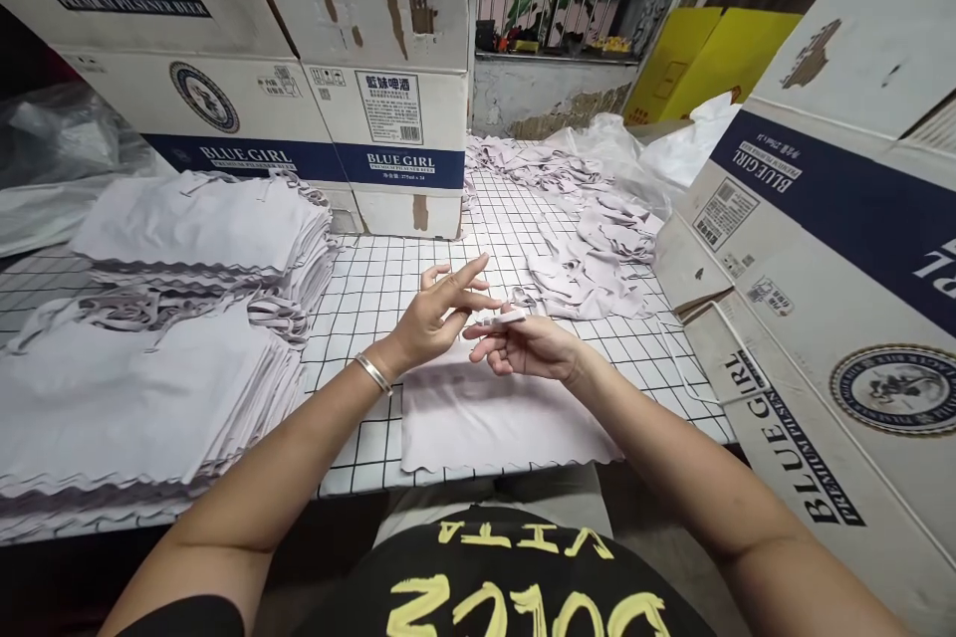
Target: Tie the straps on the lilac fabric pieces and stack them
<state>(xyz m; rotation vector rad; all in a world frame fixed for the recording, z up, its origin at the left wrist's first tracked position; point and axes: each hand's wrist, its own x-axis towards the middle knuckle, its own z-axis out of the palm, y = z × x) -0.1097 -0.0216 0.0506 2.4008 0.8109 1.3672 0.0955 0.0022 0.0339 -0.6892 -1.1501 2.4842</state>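
Note:
Over the table's front, a pale pink garment (508, 418) lies flat, its wavy hem toward me and its upper part hidden by my hands. My right hand (534, 346) is palm up above it, with a narrow pale strap (502, 318) pinched along the thumb and fingers. Close beside it, my left hand (440, 309) has its fingers stretched out and apart, the fingertips near the strap; I see nothing held in it. A silver bracelet (373, 373) circles the left wrist.
Stacks of similar strapped garments (126, 388) stand on the left. Loose crumpled garments (587, 254) lie at the back right on the grid-patterned tablecloth (365, 289). Large cartons rise at the back left (299, 100) and right (807, 249). Clear plastic (616, 154) lies behind.

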